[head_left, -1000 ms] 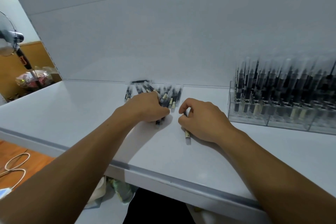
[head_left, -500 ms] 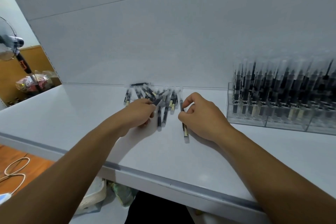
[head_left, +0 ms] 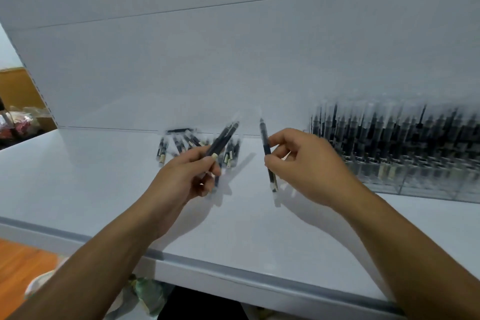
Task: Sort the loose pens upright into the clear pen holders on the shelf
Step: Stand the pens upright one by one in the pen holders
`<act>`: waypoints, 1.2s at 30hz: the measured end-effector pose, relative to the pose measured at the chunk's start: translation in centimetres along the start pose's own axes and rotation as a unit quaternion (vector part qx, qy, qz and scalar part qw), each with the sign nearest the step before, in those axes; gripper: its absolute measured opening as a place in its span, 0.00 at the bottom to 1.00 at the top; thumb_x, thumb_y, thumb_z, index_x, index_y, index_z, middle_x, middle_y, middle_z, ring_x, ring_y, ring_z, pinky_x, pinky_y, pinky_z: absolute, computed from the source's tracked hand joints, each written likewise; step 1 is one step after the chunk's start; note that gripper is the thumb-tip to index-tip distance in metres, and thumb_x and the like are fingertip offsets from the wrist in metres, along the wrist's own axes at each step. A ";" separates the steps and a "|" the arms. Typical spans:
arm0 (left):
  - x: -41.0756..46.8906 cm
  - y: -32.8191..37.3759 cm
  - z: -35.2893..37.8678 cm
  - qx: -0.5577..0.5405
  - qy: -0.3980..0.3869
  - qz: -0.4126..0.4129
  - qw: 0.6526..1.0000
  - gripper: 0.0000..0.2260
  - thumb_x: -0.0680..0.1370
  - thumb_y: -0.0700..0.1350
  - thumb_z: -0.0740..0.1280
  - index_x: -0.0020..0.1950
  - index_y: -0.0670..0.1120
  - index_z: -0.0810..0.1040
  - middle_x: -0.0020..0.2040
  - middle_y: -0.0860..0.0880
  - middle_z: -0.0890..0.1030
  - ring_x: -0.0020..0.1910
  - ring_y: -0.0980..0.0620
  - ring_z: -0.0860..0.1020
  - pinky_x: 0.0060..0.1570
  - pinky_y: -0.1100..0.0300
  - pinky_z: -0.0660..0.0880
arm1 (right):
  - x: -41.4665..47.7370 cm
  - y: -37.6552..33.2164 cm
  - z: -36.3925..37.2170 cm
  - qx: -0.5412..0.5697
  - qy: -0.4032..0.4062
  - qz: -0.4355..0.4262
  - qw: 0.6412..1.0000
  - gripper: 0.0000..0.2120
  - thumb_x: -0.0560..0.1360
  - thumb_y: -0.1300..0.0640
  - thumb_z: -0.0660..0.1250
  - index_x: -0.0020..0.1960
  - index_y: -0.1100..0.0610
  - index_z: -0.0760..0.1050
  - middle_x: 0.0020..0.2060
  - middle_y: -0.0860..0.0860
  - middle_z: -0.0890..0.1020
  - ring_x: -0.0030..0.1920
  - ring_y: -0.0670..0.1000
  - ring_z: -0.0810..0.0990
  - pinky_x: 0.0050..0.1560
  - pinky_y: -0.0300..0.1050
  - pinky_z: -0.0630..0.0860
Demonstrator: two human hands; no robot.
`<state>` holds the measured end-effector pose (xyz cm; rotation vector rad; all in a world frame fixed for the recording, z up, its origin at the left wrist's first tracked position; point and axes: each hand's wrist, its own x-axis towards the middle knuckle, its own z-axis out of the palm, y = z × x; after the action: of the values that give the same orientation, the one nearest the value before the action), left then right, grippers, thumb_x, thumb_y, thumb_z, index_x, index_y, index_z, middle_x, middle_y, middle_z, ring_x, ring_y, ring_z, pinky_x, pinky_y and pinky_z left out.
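Several loose black pens point(head_left: 179, 144) lie in a pile on the white shelf point(head_left: 104, 189), close to the back wall. My left hand point(head_left: 189, 176) is raised above the pile and grips a couple of black pens point(head_left: 222, 139) that point up and to the right. My right hand point(head_left: 304, 166) pinches a single black pen point(head_left: 267, 156) held nearly upright, its lower end just above the shelf. At the right stand the clear pen holders point(head_left: 415, 179), packed with upright black pens.
The shelf's grey front edge point(head_left: 233, 271) runs across below my forearms. A white wall panel point(head_left: 233, 60) closes the back. Left of the shelf are a wooden floor point(head_left: 18, 262) and some bags point(head_left: 20, 122).
Both hands have lifted off the shelf. The left one has picked up a couple of pens from the pile, and the right one has raised its pen from lying flat to nearly upright.
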<state>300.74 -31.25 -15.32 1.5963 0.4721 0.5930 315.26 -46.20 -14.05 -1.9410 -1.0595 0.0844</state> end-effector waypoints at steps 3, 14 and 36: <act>0.2 -0.3 2.1 -0.043 -0.046 0.013 0.998 0.09 0.81 0.40 0.60 0.56 0.44 0.79 0.40 0.48 0.77 0.32 0.52 0.70 0.34 0.61 0.67 | -1.3 0.4 -3.3 0.026 0.024 0.002 0.999 0.05 0.74 0.53 0.70 0.46 0.44 0.76 0.38 0.38 0.82 0.35 0.41 0.79 0.42 0.44 0.79; 2.0 1.0 12.7 -0.145 -0.206 0.048 0.967 0.12 0.76 0.43 0.61 0.57 0.45 0.78 0.38 0.50 0.77 0.30 0.54 0.71 0.33 0.64 0.68 | -2.4 2.6 -14.9 0.031 0.194 -0.010 0.981 0.04 0.77 0.53 0.69 0.51 0.49 0.78 0.37 0.45 0.85 0.33 0.41 0.81 0.33 0.32 0.72; 1.7 -1.0 19.4 -0.206 -0.220 0.053 0.952 0.15 0.73 0.43 0.63 0.59 0.42 0.78 0.35 0.49 0.77 0.27 0.55 0.68 0.27 0.68 0.65 | -2.1 8.1 -15.5 -0.096 0.235 0.086 0.963 0.05 0.76 0.50 0.70 0.49 0.50 0.78 0.38 0.45 0.84 0.41 0.45 0.84 0.50 0.54 0.81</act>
<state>314.22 -45.21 -17.30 1.3011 -0.0722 0.3667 325.90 -60.03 -11.44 -2.0823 -0.6005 -0.3802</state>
